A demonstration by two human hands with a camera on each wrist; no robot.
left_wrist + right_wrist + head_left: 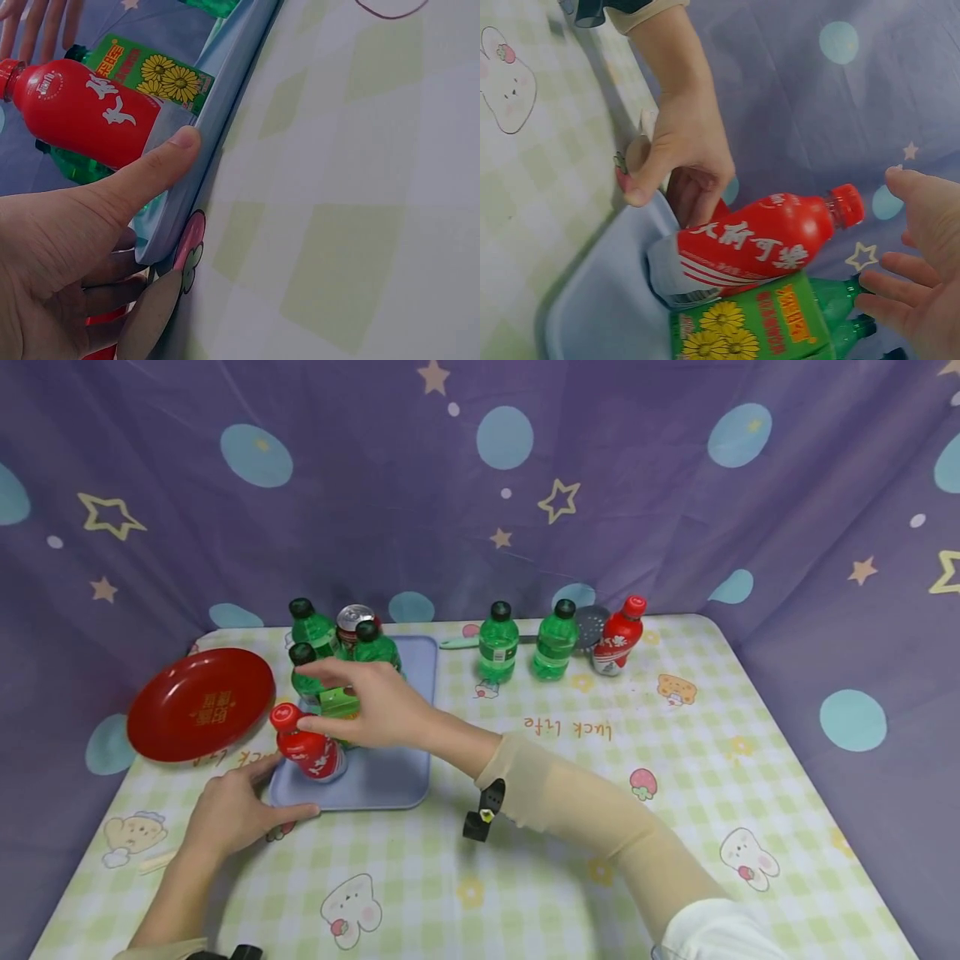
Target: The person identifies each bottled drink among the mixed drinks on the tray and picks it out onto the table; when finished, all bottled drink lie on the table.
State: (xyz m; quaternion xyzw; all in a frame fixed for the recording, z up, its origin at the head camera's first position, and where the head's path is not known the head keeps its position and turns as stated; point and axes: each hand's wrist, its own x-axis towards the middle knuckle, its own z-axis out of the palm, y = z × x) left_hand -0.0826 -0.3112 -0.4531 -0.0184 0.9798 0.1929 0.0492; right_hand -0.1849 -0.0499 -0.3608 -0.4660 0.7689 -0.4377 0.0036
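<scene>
A blue tray (390,781) holds a red bottle (307,752) at its near left corner. Beside that bottle stands a green drink carton with yellow flowers (739,326). My left hand (228,810) grips the tray's near left corner, its thumb on the rim and its fingers around the left side. Above the tray, my right hand (378,702) hovers with fingers spread, apart from the red bottle's cap in the right wrist view. Green bottles, among them one at the back (378,647), and a drink can (356,618) stand behind the carton, partly hidden.
Left of the tray lies a red plate (157,727). Farther right are two green bottles, one nearer (498,647) and one beyond (556,643), plus another red bottle (618,639). A skimmer (459,643) lies behind them. A purple curtain (637,527) borders the table.
</scene>
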